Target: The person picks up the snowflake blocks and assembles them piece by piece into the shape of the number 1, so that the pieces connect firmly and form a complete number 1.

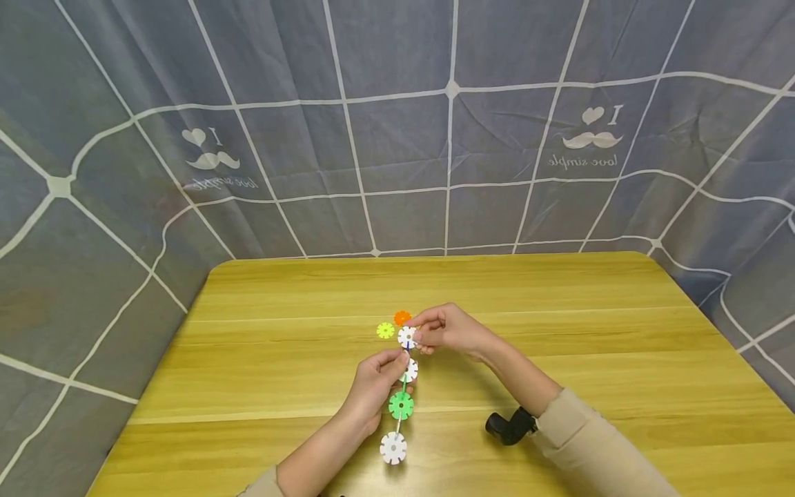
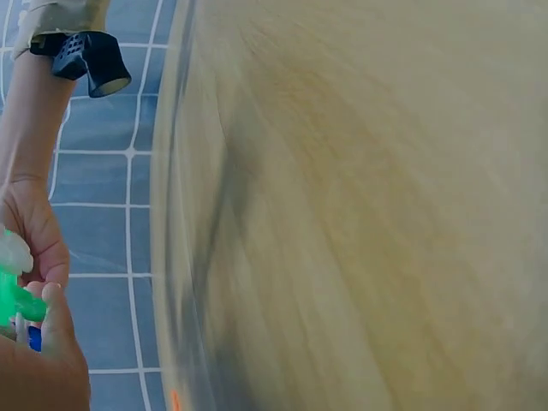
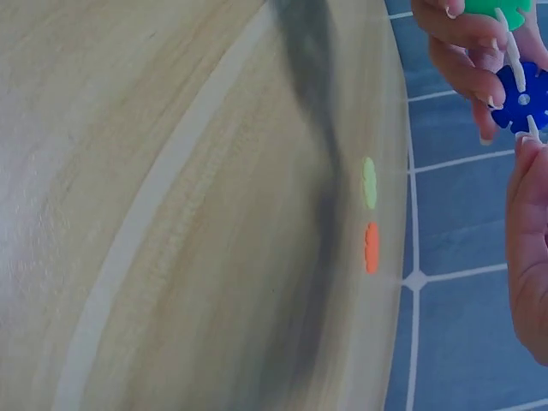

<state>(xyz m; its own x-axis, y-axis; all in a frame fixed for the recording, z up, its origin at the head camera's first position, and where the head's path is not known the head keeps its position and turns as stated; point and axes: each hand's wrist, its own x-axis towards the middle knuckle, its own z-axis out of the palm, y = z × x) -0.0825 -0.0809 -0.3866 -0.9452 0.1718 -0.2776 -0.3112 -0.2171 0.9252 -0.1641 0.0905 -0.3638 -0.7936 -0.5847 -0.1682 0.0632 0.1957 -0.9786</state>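
Note:
A chain of notched plastic discs, slotted into one another, hangs between my hands above the table. My left hand pinches the chain around an upper white disc. At the far end, my right hand pinches a white notched disc between thumb and fingers. A blue disc joins these two and shows its face in the right wrist view. Below my left hand dangle a green disc and, at the near end, another white disc.
A yellow-green disc and an orange disc lie on the wooden table just beyond my hands. A black wrist camera sticks out from my right sleeve. Behind the table hangs a grey curtain with white lines.

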